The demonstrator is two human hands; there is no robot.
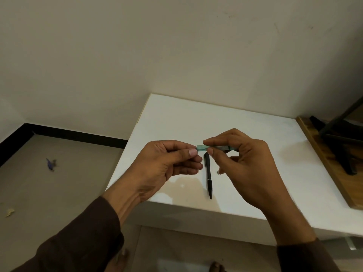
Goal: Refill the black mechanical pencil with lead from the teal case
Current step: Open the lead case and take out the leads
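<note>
The white bench [245,138] stands in the corner, and both hands are raised just above its middle. The right hand [247,163] has its thumb and forefinger curled round the teal case [202,148], which lies level between the hands; the left hand [169,163] pinches the case's left end with thumb and fingertips. To my eye the person is working the case open at that end.

Below the hands the black pencil [208,177] lies flat on the bench, tip toward the near edge, untouched. A tiny pale speck [217,172] sits just beside it; I cannot tell what it is.

To do this well I would keep the right-hand grip firm and the case level, ease the end off with a slow pull, and stay over the bench so any spilled lead lands there, not on the floor [59,183].
</note>
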